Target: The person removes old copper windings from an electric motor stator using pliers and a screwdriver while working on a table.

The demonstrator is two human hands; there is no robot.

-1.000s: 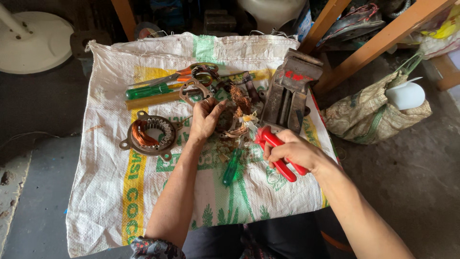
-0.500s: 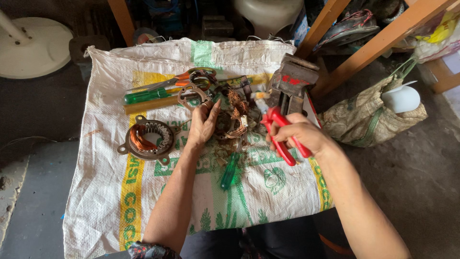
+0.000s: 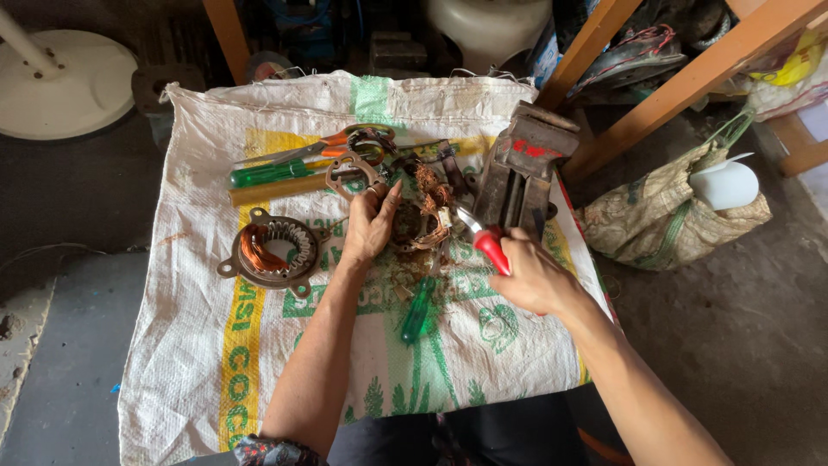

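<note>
Nearest to me, both forearms reach out over a woven sack (image 3: 216, 362) printed in green and yellow, spread as a cover on the bench. A green-handled screwdriver (image 3: 417, 312) lies loose on the sack between the two arms, touched by neither.

Right hand (image 3: 535, 278): closed around the red handles of a pair of pliers (image 3: 485, 240). The nose points up and left toward the stator; I cannot tell whether the tips have bitten on a wire.

Left hand (image 3: 373, 226): fingers curled against the left rim of a motor stator (image 3: 423, 220), bracing it. The stator sits mid-sack, just in front of a grey bench vise (image 3: 517, 173), with ragged copper winding (image 3: 429, 183) standing out of its top.

Judgement: the step in hand is stripping copper from this stator, one hand steadying, the other working the pliers. The next move calls for a firm bite on a strand and a pull away from the core, with the left hand resisting so the core does not slide.

Left of it, well apart, lies a second stator (image 3: 269, 252), its copper coil neat and intact. Farther back: orange-handled scissors (image 3: 332, 145) and a second green-handled tool (image 3: 269, 173). Off the bench to the right stands a cloth bag (image 3: 664, 216).
</note>
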